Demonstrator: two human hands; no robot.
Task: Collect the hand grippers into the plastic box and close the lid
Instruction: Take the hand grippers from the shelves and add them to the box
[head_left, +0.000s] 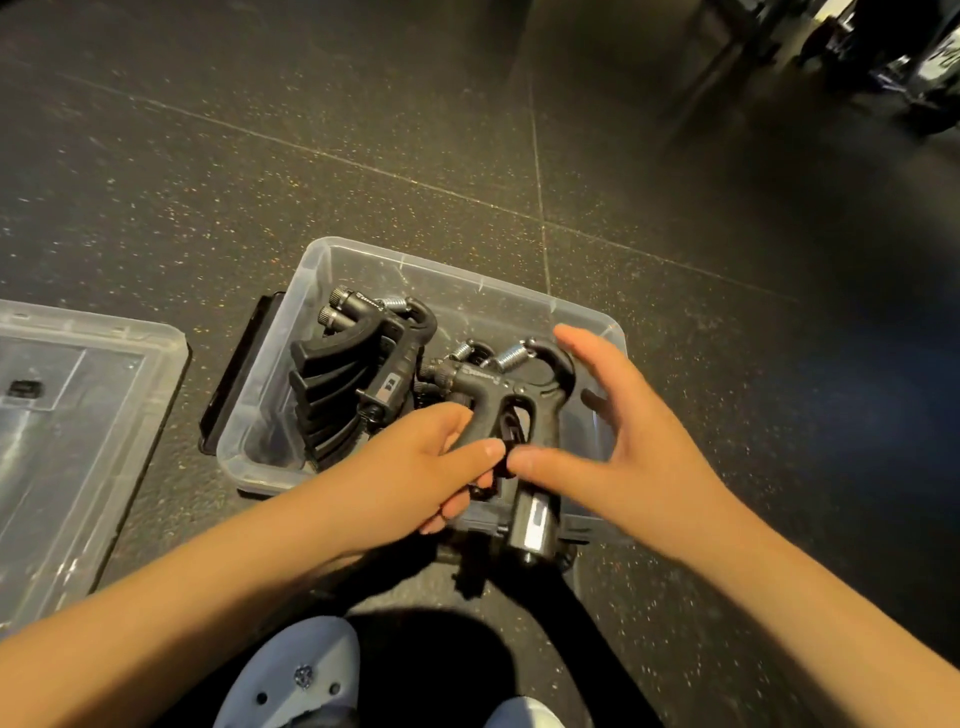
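Clear plastic box (332, 270) on floor (363, 156), stacked hand grippers (358, 369) inside. Left hand (415, 467) clamped on black hand gripper (498, 410); right hand (618, 431) fingers spread, thumb touching it. Lid (78, 415) beside box.

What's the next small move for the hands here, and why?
Probably lower the hand gripper into the open right half of the plastic box and let go. The left hand holds its handle above the box, the right hand is open beside it, a stack of grippers fills the left half, and the lid lies off to the left.
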